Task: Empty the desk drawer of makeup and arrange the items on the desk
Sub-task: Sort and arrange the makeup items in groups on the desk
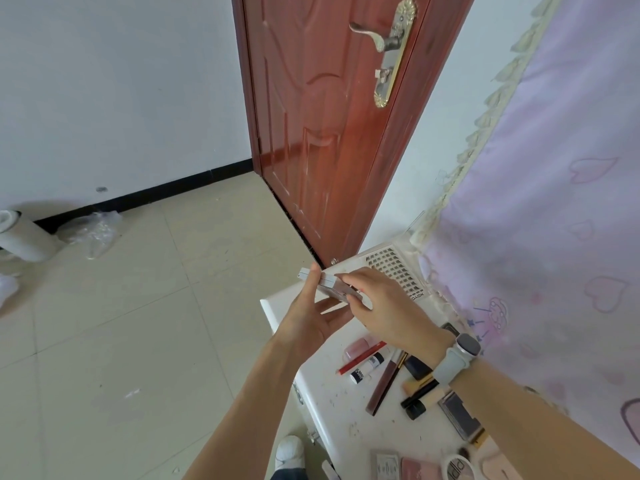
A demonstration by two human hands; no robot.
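Both hands hold a small flat white makeup case [323,281] above the far left corner of the white desk [329,410]. My left hand [311,320] cups it from the left with fingers up; my right hand [388,310] pinches its right side. On the desk lie a red pencil [362,357], a white tube with a black cap [367,367], a pink tube [358,346], a long brown lip gloss [386,384], a black lipstick [415,403], a grey compact [460,415] and a false-lash tray [398,271]. The drawer is not visible.
A lilac heart-print curtain [536,237] hangs along the desk's right side. A red-brown door [329,133] stands behind the desk. Tiled floor [121,323] lies to the left, with a white cylinder [24,237] and crumpled plastic [90,230] by the wall. More compacts [420,469] sit at the desk's near end.
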